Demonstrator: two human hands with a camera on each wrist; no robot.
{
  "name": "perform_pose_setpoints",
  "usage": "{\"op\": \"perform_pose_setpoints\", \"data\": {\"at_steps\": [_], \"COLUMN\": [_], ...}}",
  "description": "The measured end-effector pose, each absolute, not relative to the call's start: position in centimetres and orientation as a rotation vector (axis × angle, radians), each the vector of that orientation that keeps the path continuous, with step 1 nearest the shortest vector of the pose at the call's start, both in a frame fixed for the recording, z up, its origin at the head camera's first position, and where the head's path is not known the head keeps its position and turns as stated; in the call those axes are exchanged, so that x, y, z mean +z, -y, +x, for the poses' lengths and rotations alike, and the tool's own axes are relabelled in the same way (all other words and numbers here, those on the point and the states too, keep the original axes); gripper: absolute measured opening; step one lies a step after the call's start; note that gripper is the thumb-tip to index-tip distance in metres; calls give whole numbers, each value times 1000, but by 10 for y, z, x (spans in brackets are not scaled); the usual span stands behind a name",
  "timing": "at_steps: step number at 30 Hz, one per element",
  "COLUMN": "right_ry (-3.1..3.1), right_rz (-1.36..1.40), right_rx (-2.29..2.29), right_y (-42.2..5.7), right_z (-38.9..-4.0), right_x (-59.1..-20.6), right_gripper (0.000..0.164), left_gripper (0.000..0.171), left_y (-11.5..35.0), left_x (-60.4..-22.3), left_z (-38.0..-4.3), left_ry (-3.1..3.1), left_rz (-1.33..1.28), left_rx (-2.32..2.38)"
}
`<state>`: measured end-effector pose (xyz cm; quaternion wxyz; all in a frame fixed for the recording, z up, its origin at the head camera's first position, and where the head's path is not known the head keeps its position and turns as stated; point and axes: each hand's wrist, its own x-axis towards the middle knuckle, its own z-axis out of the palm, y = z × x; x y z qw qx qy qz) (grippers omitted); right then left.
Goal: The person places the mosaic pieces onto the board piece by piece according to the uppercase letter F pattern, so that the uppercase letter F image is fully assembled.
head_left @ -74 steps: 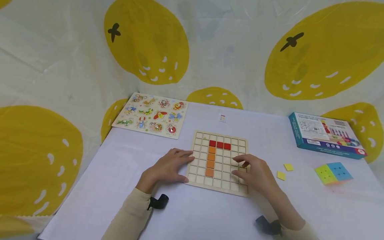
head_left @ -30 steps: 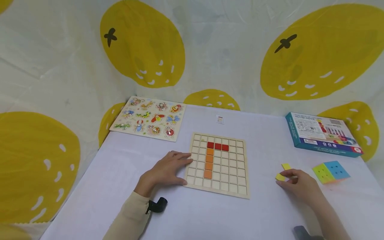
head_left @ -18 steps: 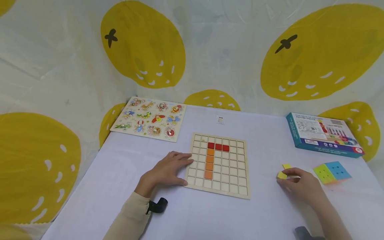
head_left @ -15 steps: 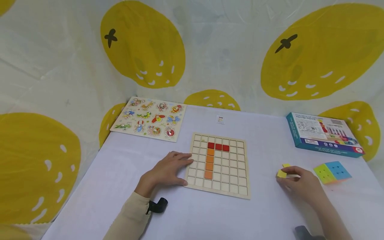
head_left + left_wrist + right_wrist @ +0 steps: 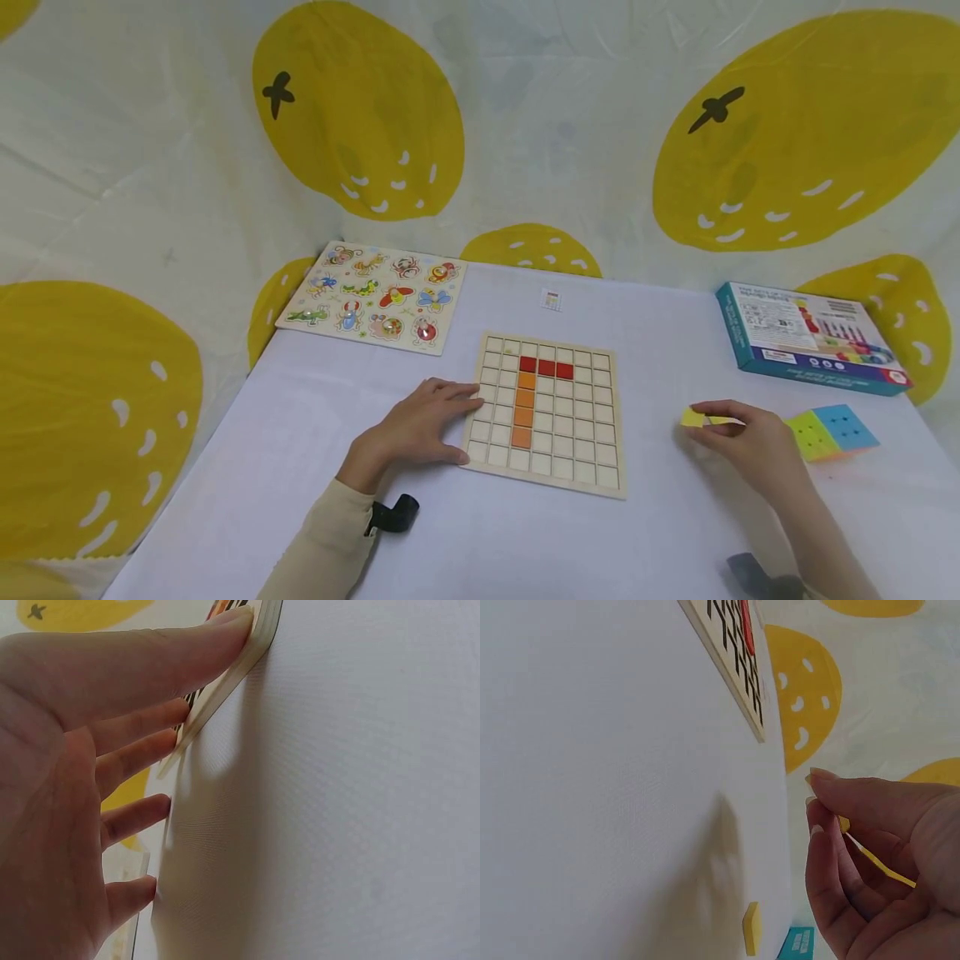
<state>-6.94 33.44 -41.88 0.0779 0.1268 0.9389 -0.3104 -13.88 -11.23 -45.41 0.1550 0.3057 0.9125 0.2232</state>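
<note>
A wooden grid board (image 5: 585, 425) lies mid-table, with a row of red tiles (image 5: 546, 367) and a column of orange tiles (image 5: 523, 415) in its squares. My left hand (image 5: 412, 422) rests at the board's left edge, fingers spread; in the left wrist view its thumb (image 5: 172, 664) touches the rim near a corner. Right of the board, my right hand (image 5: 757, 437) pinches a yellow tile (image 5: 692, 417) between thumb and fingertips, above the table. In the right wrist view another yellow tile (image 5: 751, 928) lies on the table; fingers partly cover it in the head view.
A colourful puzzle cube (image 5: 832, 432) stands just right of the right hand. Behind it lies a teal-edged box (image 5: 813, 337). An insect puzzle board (image 5: 371, 296) lies at the back left, and a small printed card (image 5: 551, 300) behind the grid board.
My right hand has gone from above the board to the yellow tiles, picked one up, and now moves it slightly up and left. The left hand keeps its place.
</note>
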Motion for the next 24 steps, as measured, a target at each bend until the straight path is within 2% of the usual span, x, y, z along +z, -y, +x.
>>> {"op": "perform_pose_setpoints", "data": {"at_steps": [11,18,24], "right_ry": [-2809,-2862,-2843], "right_rz": [333,169,94], "right_rx": [-981,-989,-1009], "right_y": [-307,-283,-257], "right_z": [-79,-90,-101], "right_x": [-414,-422,-426], "right_gripper": [47,29,27], "left_gripper": [80,80,80], "left_y": [112,111,111], "left_x": [-455,-456,-454], "left_z": [-138,-138,-138], "left_ry": [-2616,-2621,-2619], "left_rz": [859,863,860], "left_rx": [641,625,631]}}
